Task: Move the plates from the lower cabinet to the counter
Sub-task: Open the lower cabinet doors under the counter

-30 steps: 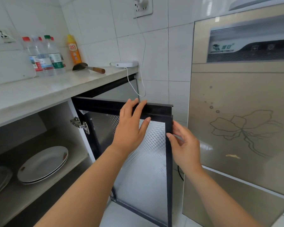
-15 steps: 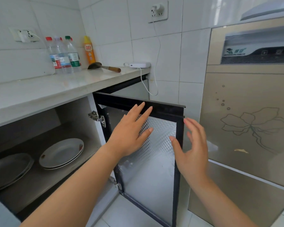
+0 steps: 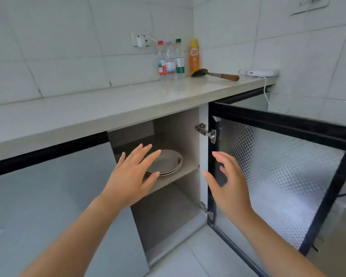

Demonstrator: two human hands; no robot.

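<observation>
Plates (image 3: 166, 162) sit stacked on the cabinet shelf (image 3: 188, 171) at frame centre, below the counter (image 3: 128, 104). Both my hands are spread wide and empty: left hand (image 3: 130, 180) in front of the stack's near rim, right hand (image 3: 226, 182) by the swung-open door (image 3: 278, 166), likely to flank the stack.

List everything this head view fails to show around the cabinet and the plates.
Head view only:
- The stack of white round plates: its left side is behind the open left hand, so the count is unclear.
- The wooden shelf left of the stack: hidden by the closed grey cabinet door.
- Labels on the three clear plastic bottles: too small to read.
- The white wall socket at top right: cut off by the top edge.
</observation>
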